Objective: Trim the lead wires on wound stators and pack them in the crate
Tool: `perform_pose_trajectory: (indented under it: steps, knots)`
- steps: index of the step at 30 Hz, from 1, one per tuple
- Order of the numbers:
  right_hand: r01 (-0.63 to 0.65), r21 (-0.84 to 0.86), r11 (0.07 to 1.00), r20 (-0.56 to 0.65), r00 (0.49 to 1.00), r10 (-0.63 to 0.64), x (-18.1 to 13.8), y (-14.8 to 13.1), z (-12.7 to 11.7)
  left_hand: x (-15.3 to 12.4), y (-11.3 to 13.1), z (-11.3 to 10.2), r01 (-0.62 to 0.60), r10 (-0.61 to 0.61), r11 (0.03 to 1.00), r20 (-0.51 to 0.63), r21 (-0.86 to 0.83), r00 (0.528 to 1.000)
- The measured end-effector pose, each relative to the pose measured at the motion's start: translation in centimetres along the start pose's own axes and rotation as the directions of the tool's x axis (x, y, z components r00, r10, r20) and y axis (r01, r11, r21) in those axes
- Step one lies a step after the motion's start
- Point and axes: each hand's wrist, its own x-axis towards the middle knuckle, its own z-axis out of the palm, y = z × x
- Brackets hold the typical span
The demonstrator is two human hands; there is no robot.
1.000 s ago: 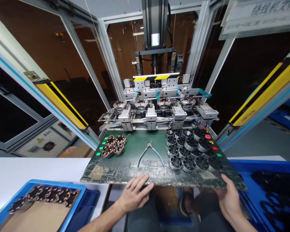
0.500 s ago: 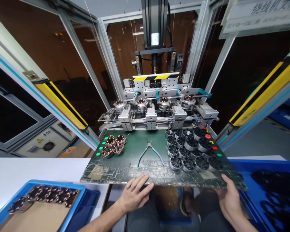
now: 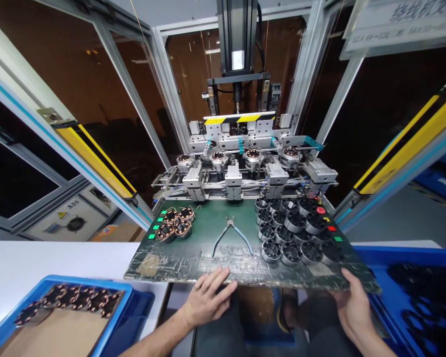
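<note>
My left hand [image 3: 210, 296] lies at the front edge of the green worktop [image 3: 204, 238], its fingers stretched out and holding nothing. At the front right corner my right hand [image 3: 353, 307] grips that edge, thumb on top and fingers underneath, partly hidden. Between and beyond the hands lie diagonal cutters [image 3: 231, 233] with blue handles, spread apart. Several copper-wound stators [image 3: 182, 227] sit in a cluster on the left of the worktop. On the right, several unwound black stator cores [image 3: 291, 253] stand in rows, some stacked.
Behind the worktop is a winding machine [image 3: 233, 181] with several wound stators [image 3: 253, 156] on its stations. A blue tray [image 3: 124, 297] of wound stators stands left, a blue bin [image 3: 379, 258] of black parts right. Yellow guards [image 3: 96, 158] flank the opening; push buttons [image 3: 321, 210] line the worktop's sides.
</note>
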Motion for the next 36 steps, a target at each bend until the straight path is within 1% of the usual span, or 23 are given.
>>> perform_pose_trajectory:
  steps: [7, 12, 17, 25, 36]
  knots:
    - [-0.002, 0.014, 1.0, -0.003, 1.0, 0.002, -0.02, -0.02, 0.08, -0.18, -0.04, 0.15, -0.012, 0.012, 0.999, 0.006, 0.034, 1.0]
    - [0.003, 0.008, 1.0, 0.013, 1.0, -0.003, 0.2, 0.2, -0.17, -0.72, -0.01, 0.35, -0.005, 0.005, 1.0, 0.012, 0.016, 1.0]
    - [0.016, -0.012, 1.0, 0.016, 1.0, -0.016, 0.46, 0.36, -0.44, -0.41, 0.01, 0.25, -0.01, 0.01, 0.999, 0.009, 0.033, 1.0]
    - [0.027, -0.025, 0.999, 0.053, 0.998, -0.026, 0.49, 0.4, -0.55, -0.33, 0.03, 0.25, -0.004, 0.004, 1.0, 0.004, 0.012, 1.0]
    - [0.018, -0.006, 1.0, 0.02, 1.0, -0.018, 0.48, 0.23, -0.42, 0.11, 0.03, 0.03, 0.001, -0.001, 1.0, -0.001, -0.007, 1.0]
